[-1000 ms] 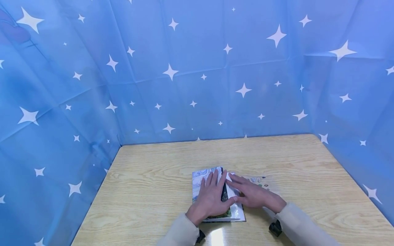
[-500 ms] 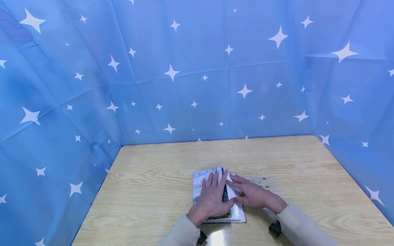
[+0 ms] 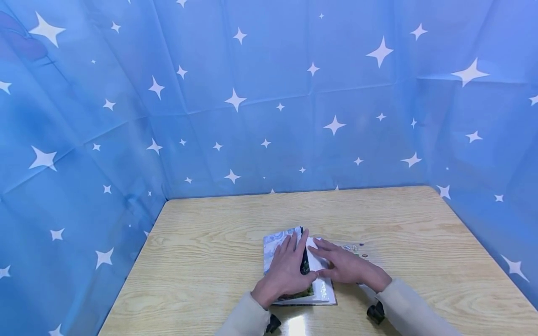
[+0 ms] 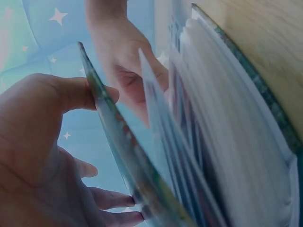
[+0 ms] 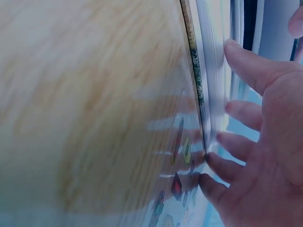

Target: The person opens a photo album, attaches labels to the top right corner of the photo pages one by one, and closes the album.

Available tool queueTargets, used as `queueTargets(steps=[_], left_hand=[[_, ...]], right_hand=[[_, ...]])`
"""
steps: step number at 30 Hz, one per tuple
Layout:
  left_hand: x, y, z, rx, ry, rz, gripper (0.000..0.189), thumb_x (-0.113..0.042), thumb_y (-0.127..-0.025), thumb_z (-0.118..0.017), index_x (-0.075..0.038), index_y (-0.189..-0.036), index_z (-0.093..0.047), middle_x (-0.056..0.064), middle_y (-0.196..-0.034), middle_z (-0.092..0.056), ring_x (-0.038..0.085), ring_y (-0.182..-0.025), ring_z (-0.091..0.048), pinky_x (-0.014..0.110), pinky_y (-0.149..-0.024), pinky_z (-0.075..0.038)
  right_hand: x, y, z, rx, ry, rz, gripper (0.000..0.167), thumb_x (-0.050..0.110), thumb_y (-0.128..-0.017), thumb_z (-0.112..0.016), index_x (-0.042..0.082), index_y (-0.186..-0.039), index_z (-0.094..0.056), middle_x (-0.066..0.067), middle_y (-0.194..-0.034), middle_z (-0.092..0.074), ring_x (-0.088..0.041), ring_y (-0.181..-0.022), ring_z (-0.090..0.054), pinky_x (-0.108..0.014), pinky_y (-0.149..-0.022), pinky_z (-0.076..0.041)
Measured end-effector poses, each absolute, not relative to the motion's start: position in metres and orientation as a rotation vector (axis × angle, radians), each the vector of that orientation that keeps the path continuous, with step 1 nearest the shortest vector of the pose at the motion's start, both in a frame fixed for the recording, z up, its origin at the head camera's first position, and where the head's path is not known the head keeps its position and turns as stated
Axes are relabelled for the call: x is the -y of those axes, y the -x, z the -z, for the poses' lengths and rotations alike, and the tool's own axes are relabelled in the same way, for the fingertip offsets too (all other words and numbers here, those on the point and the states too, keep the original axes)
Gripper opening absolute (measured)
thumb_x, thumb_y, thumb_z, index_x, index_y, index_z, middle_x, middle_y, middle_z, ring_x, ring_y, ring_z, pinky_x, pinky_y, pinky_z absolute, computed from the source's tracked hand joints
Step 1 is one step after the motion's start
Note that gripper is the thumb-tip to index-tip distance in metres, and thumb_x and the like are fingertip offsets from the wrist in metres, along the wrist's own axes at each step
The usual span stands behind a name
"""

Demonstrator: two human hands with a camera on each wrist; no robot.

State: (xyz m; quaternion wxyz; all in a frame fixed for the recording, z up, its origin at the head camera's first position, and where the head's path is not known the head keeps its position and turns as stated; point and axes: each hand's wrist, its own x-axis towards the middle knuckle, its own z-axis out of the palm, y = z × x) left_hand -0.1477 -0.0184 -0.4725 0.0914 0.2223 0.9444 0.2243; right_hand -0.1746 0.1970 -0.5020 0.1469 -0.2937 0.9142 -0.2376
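A hardcover book with a pale blue-and-white and dark green cover lies on the table, partly opened. My left hand lies over the cover with fingers spread. In the left wrist view the raised cover stands away from the pages, the left thumb hooked past its edge and the fingers against its outer face. Several loose leaves fan out between cover and page stack. My right hand rests on the white page, fingers extended; in the right wrist view its fingertips touch the page stack.
A clear sheet with small coloured pictures lies to the right of the book, partly under the right forearm. The light wood table meets a blue star-patterned curtain at its back and sides. A black wrist camera hangs under the right sleeve.
My left hand has moved slightly left and tilted, with the cover's right edge shifting left along with it and showing more white page. The right hand stays nearly still.
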Motion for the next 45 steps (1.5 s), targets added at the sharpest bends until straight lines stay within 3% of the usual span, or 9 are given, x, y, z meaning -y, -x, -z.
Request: queueTargets(steps=[12,19,35,45], left_hand=[[0.029,0.148,0.463,-2.774,-0.702,-0.813,0.097,-0.037,-0.088,-0.066,-0.022,-0.161,-0.003,0.016,-0.165,-0.015,0.034,-0.151,-0.017,0.051,-0.121,-0.023],[0.036,0.148,0.461,-2.754,-0.704,-0.889,0.099,-0.035,-0.087,-0.066,-0.028,-0.16,0.001,0.014,-0.165,-0.015,0.032,-0.151,-0.018,0.052,-0.119,-0.025],[0.049,0.149,0.455,-2.731,-0.724,-0.991,0.097,-0.033,-0.086,-0.065,-0.027,-0.16,-0.003,0.0,-0.166,-0.015,0.023,-0.151,-0.019,0.049,-0.119,-0.028],[0.058,0.148,0.455,-2.703,-0.734,-1.071,0.096,-0.034,-0.088,-0.064,-0.031,-0.159,0.0,-0.004,-0.166,-0.01,0.023,-0.151,-0.019,0.053,-0.118,-0.027]], right_hand=[[-0.197,0.174,0.502,-2.64,0.873,0.677,0.071,0.046,-0.095,-0.062,0.01,-0.152,-0.039,-0.02,-0.161,-0.024,-0.042,-0.146,-0.025,-0.061,-0.111,-0.032],[-0.197,0.174,0.502,-2.638,0.872,0.678,0.074,0.049,-0.095,-0.061,0.009,-0.152,-0.039,-0.02,-0.161,-0.025,-0.043,-0.147,-0.024,-0.062,-0.112,-0.031],[-0.195,0.174,0.5,-2.64,0.853,0.664,0.074,0.049,-0.094,-0.061,0.009,-0.152,-0.039,-0.021,-0.161,-0.024,-0.043,-0.147,-0.023,-0.061,-0.112,-0.031],[-0.195,0.173,0.5,-2.639,0.861,0.656,0.073,0.049,-0.095,-0.061,0.009,-0.152,-0.039,-0.02,-0.161,-0.024,-0.043,-0.147,-0.023,-0.061,-0.112,-0.031]])
